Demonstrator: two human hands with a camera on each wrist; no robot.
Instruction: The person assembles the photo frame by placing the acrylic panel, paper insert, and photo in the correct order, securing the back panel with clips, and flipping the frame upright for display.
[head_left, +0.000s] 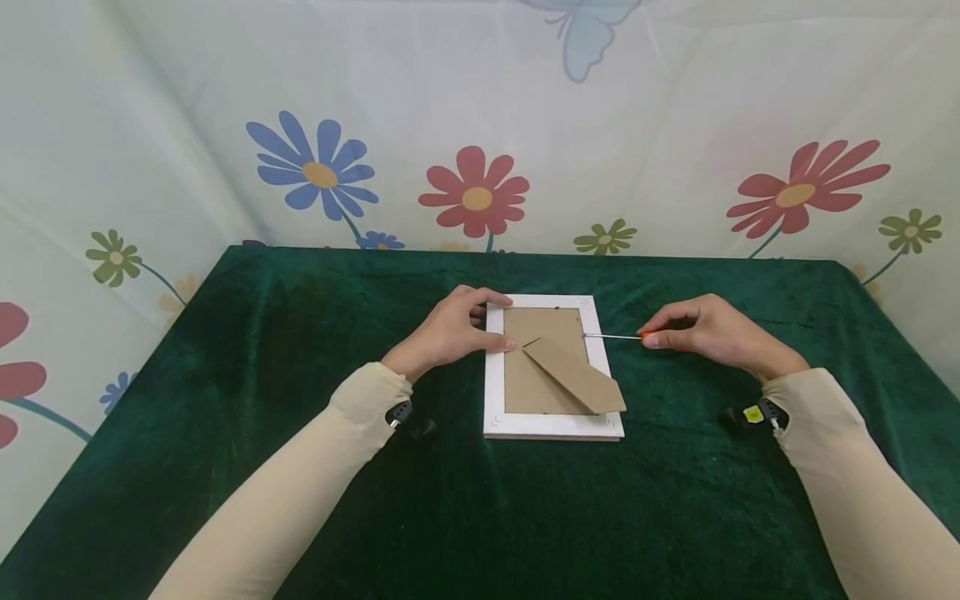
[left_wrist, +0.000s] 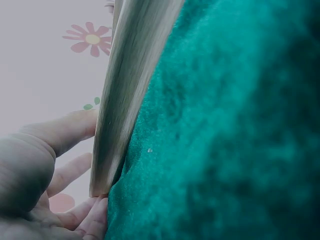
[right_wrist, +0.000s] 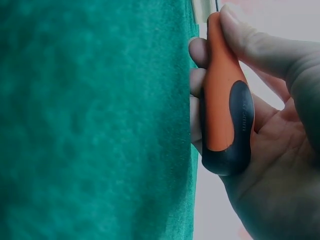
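Note:
A white picture frame (head_left: 495, 392) lies back up on the table, with a brown backing board (head_left: 525, 383) and a slanted brown stand flap (head_left: 577, 375). My left hand (head_left: 453, 329) grips its upper left side, thumb over the face and fingers about the far corner. In the left wrist view the wooden side of the frame (left_wrist: 131, 75) runs up from those fingers. My right hand (head_left: 708, 333) holds a screwdriver by its orange and black handle (right_wrist: 220, 100). The screwdriver's thin shaft (head_left: 615, 336) crosses the frame's right border, its tip at the backing board's edge.
Dark green velvet cloth (head_left: 337, 517) covers the table. Behind it hangs a pale curtain (head_left: 660, 108) printed with flowers and a butterfly. Each wrist wears a small black camera mount, the left one (head_left: 400, 413) near the cloth.

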